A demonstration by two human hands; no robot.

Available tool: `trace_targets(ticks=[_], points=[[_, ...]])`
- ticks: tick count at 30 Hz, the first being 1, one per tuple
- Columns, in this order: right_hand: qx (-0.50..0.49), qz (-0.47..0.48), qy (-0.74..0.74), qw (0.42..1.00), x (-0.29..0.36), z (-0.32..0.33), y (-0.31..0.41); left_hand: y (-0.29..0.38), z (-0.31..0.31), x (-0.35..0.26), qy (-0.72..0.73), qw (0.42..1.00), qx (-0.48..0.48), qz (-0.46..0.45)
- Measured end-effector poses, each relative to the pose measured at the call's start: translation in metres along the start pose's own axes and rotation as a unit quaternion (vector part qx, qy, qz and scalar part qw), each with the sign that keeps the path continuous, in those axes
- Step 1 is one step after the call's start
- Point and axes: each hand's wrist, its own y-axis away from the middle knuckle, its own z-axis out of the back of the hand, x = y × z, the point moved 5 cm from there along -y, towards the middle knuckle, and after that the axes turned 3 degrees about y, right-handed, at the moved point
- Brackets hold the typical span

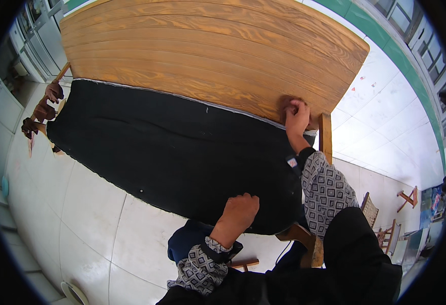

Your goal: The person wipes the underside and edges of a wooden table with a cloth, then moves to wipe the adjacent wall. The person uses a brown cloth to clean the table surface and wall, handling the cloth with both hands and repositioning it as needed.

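A wooden bench with a grooved plank backrest point(207, 49) stands before me, its seat covered in black fabric point(162, 148). My right hand point(298, 117) is at the lower right of the backrest, close to the right armrest point(325, 137). Its fingers are bent onto a dark brown, motion-blurred cloth point(284, 105) against the wood. My left hand point(241, 209) is curled into a fist over the front part of the seat, with nothing visible in it. A pale strip point(204, 102) runs along the line where seat and backrest meet.
Brown cloths point(46, 106) hang over the left armrest. Small wooden stools point(409, 199) stand on the tiled floor point(86, 213) at right. A white tiled wall with a green band point(398, 57) rises behind the bench. A pale basin point(74, 292) lies at lower left.
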Motion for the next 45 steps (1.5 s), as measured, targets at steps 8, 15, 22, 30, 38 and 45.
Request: trace_targets(ticks=[8,15,22,30,38,45], points=[[-0.011,0.108,-0.113,0.988,0.071,0.023,-0.134,0.003,-0.002,0.003,-0.002,1.0,-0.002,-0.004],[-0.058,0.368,0.038,0.927,0.175,0.045,-0.254,0.006,0.002,0.005,0.013,0.998,-0.063,-0.025],[0.045,0.303,-0.022,0.952,0.146,-0.022,-0.14,0.011,0.003,0.011,-0.02,0.999,-0.036,0.011],[0.24,0.169,-0.026,0.956,0.108,-0.068,-0.012,0.01,0.006,0.009,-0.039,0.997,-0.071,0.004],[0.065,0.241,-0.071,0.966,0.136,-0.033,-0.086,0.005,0.006,0.01,-0.042,0.998,-0.055,0.002],[0.009,0.308,0.029,0.951,0.146,-0.015,-0.139,0.011,0.012,0.015,-0.03,0.999,-0.042,0.015]])
